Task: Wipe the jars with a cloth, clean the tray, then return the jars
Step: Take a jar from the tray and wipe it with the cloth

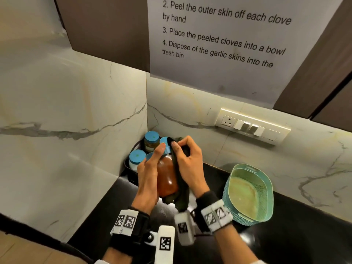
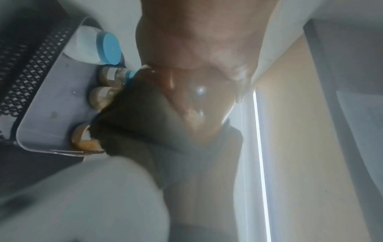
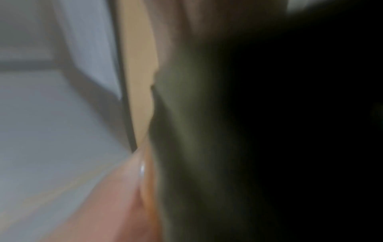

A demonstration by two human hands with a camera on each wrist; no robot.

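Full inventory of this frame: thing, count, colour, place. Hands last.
held jar: 1, amber contents, blue lid, over counter edge
cloth: 1, dark, draped on held jar's right side
jars in tray: at least 3, blue lids, corner
tray: 1, dark, corner of counter
basket: 1, teal, right on counter
instruction sheet: 1, white, on cabinet
switch panel: 1, cream, wall
left hand: grips held jar
right hand: pinches cloth at lid

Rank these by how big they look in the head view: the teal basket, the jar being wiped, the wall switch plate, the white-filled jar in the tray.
1. Teal basket, clearly largest.
2. Wall switch plate and held red-brown jar: too close to rank; the hands and cloth hide part of the jar.
3. White-filled jar, smallest, though it is partly hidden and farther from the camera.
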